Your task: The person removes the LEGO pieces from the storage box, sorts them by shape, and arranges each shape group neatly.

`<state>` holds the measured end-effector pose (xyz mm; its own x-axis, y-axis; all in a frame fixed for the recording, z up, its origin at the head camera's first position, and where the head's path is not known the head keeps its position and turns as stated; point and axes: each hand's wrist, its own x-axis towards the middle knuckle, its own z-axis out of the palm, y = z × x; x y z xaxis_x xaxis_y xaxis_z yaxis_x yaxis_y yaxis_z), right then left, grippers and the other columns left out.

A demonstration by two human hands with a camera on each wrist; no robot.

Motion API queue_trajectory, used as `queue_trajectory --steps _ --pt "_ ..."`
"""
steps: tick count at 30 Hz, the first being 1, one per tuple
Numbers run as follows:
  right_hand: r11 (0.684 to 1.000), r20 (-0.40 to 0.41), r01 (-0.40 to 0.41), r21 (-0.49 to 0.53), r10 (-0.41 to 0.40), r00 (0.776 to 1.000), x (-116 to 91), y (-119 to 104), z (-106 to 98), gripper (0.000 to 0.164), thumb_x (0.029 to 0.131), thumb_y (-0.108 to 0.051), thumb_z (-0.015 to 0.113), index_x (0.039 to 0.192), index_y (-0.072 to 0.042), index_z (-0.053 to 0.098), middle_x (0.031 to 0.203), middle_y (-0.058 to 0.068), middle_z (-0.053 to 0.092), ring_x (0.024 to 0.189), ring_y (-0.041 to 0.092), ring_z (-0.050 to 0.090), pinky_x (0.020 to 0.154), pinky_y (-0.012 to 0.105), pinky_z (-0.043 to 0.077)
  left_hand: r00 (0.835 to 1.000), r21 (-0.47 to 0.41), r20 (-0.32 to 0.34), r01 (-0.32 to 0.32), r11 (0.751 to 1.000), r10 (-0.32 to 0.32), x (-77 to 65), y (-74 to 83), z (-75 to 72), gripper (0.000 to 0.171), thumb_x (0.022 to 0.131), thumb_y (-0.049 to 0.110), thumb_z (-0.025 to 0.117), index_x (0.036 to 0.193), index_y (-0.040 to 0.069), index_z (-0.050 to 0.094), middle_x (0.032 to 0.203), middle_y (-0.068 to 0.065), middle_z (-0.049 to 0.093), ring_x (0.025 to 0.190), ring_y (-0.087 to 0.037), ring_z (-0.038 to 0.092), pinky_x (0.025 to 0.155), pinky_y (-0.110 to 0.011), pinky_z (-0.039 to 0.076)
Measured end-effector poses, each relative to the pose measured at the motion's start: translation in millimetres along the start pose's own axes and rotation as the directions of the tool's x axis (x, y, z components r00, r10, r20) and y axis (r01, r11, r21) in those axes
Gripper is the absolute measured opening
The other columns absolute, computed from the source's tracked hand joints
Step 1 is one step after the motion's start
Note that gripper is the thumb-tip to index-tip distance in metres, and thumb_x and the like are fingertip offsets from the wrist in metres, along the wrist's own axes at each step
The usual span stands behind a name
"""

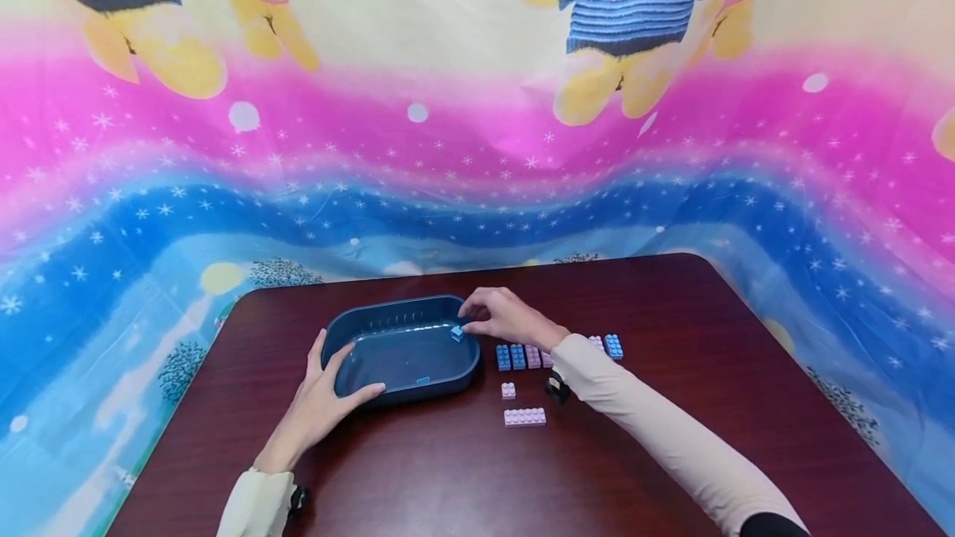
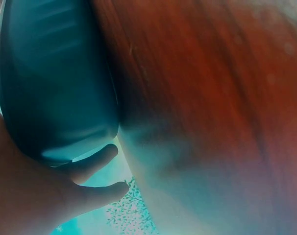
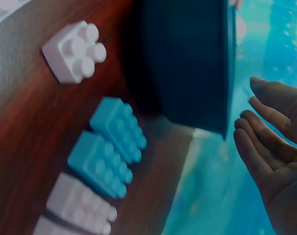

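A dark blue-grey tray [image 1: 406,392] sits on the table. My left hand [image 1: 321,404] rests on its near left corner, thumb by the front rim and fingers spread along the left side. Over the far right corner is my right hand [image 1: 507,317], thumb and fingertips apart. Just below them, inside the tray, is a small blue toy brick [image 1: 458,334]. From the right wrist, nothing shows between the fingers [image 3: 256,142], and the tray wall [image 3: 192,63] hides that brick. Another small blue piece [image 1: 423,380] lies by the tray's front inner wall.
Right of the tray stands a row of blue bricks [image 1: 503,357] and pink bricks [image 1: 533,356], partly hidden by my right wrist. Nearer lie a small pink brick [image 1: 508,390] and a long pink one [image 1: 525,418]. A printed cloth [image 1: 477,214] hangs behind the table.
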<state>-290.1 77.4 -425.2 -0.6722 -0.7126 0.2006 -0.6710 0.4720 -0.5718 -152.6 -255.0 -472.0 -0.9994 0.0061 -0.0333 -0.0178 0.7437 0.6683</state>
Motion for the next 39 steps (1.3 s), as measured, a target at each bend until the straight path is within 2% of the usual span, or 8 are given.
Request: queue_trajectory --steps 3,7,9,14,18,24,33,39 --pt "1.0 0.034 0.005 0.002 -0.005 0.999 5.4 -2.1 8.9 0.022 0.098 -0.009 0.077 0.118 0.0 0.077 0.117 0.01 0.071 0.106 0.026 0.07 0.092 0.037 0.06 1.0 0.001 0.001 -0.002 1.0 0.002 0.0 -0.3 0.2 0.103 0.091 0.066 0.073 0.167 0.011 0.03 0.175 -0.015 -0.018 0.149 -0.057 0.03 0.112 -0.077 0.034" --pt "1.0 0.056 0.021 0.01 -0.021 0.998 13.2 -3.9 16.6 0.024 0.097 -0.006 0.077 0.119 0.002 0.075 0.118 0.015 0.07 0.11 0.034 0.07 0.095 0.046 0.059 1.0 -0.004 0.001 -0.003 1.0 0.003 0.6 0.1 0.3 0.103 0.091 0.066 0.074 0.168 0.012 0.03 0.175 -0.015 -0.018 0.149 -0.057 0.03 0.111 -0.076 0.034" --pt "1.0 0.068 0.028 -0.012 -0.027 0.997 17.8 -3.7 19.2 0.025 0.097 -0.006 0.078 0.12 0.003 0.075 0.118 0.016 0.069 0.11 0.034 0.07 0.095 0.044 0.059 1.0 -0.005 -0.002 -0.003 1.0 0.003 1.0 0.6 0.3 0.103 0.091 0.066 0.074 0.168 0.012 0.03 0.175 -0.015 -0.017 0.15 -0.057 0.029 0.112 -0.076 0.034" --pt "0.981 0.139 0.074 -0.179 -0.049 0.989 26.3 -7.7 21.5 0.028 0.095 -0.007 0.08 0.122 0.0 0.075 0.118 0.013 0.069 0.1 0.028 0.07 0.089 0.034 0.06 1.0 -0.006 -0.011 -0.012 1.0 0.012 1.5 1.3 0.1 0.103 0.091 0.064 0.075 0.167 0.011 0.031 0.175 -0.017 -0.015 0.15 -0.057 0.028 0.111 -0.077 0.035" --pt "0.954 0.185 0.118 -0.276 -0.068 0.98 31.0 -13.7 21.8 0.031 0.093 -0.005 0.082 0.122 0.001 0.075 0.116 0.015 0.07 0.096 0.025 0.071 0.087 0.034 0.061 1.0 -0.008 -0.012 -0.015 1.0 0.014 0.0 2.1 -0.7 0.102 0.091 0.063 0.075 0.167 0.01 0.032 0.175 -0.017 -0.014 0.15 -0.057 0.029 0.111 -0.076 0.035" --pt "0.921 0.237 0.098 -0.376 -0.006 0.971 35.7 -16.2 28.0 0.034 0.092 -0.005 0.083 0.125 -0.002 0.075 0.117 0.013 0.07 0.095 0.019 0.068 0.088 0.03 0.06 1.0 -0.004 -0.002 -0.002 1.0 0.002 -1.3 1.3 -1.2 0.102 0.091 0.064 0.075 0.167 0.011 0.031 0.175 -0.018 -0.014 0.149 -0.057 0.03 0.111 -0.075 0.037" --pt "0.89 0.213 0.101 -0.445 -0.004 0.977 37.2 -17.7 34.6 0.022 0.093 0.003 0.077 0.115 0.0 0.078 0.104 0.013 0.07 0.088 0.022 0.067 0.08 0.032 0.06 0.999 -0.021 -0.007 -0.031 0.999 0.031 -1.0 -0.9 -0.5 0.102 0.092 0.062 0.075 0.167 0.01 0.031 0.175 -0.018 -0.013 0.149 -0.057 0.03 0.111 -0.076 0.036" --pt "0.843 0.163 0.168 -0.511 -0.096 0.982 35.4 -14.8 40.9 0.01 0.093 0.003 0.077 0.103 0.0 0.08 0.092 0.012 0.069 0.081 0.023 0.067 0.076 0.031 0.06 1.0 -0.024 -0.003 -0.026 0.999 0.026 -2.5 -0.8 -1.4 0.101 0.092 0.061 0.076 0.167 0.01 0.031 0.175 -0.017 -0.014 0.15 -0.057 0.028 0.111 -0.076 0.035"
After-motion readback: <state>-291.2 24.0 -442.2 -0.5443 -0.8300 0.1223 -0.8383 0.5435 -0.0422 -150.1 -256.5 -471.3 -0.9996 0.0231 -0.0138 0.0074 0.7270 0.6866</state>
